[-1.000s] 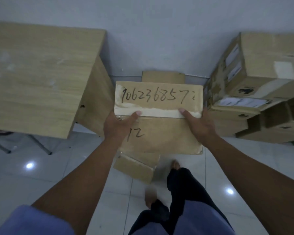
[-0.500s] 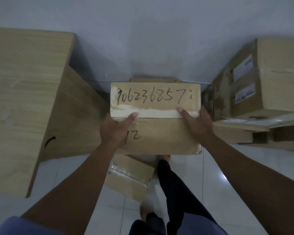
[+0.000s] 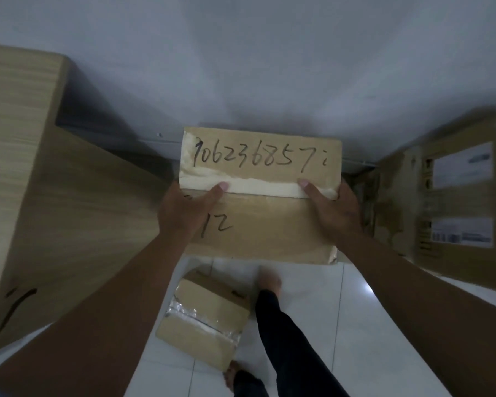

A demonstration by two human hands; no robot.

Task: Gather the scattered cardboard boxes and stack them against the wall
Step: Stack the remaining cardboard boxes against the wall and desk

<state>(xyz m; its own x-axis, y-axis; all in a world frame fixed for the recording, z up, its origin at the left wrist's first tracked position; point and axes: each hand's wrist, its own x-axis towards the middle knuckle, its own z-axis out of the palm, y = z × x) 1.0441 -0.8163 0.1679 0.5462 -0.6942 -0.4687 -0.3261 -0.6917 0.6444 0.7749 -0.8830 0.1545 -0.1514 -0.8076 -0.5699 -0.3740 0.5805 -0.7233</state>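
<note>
A brown cardboard box point(image 3: 265, 224) with handwritten numbers and a pale tape strip is held out in front of me, close to the white wall point(image 3: 255, 67). My left hand point(image 3: 185, 209) grips its left side, thumb on the tape. My right hand point(image 3: 334, 207) grips its right side the same way. A smaller taped cardboard box point(image 3: 204, 322) lies on the tiled floor below, beside my feet. Larger cardboard boxes with white labels point(image 3: 453, 202) stand against the wall at the right. What is under the held box is hidden.
A light wooden table or cabinet point(image 3: 49, 196) fills the left side, reaching the wall. My legs in dark trousers point(image 3: 287, 339) and bare feet stand on the glossy white tiles point(image 3: 370, 325). The gap between cabinet and labelled boxes is narrow.
I have stepped closer to the wall with the box still held in both hands. The cabinet and the labelled boxes have slid outward, and the small floor box now lies further beneath me.
</note>
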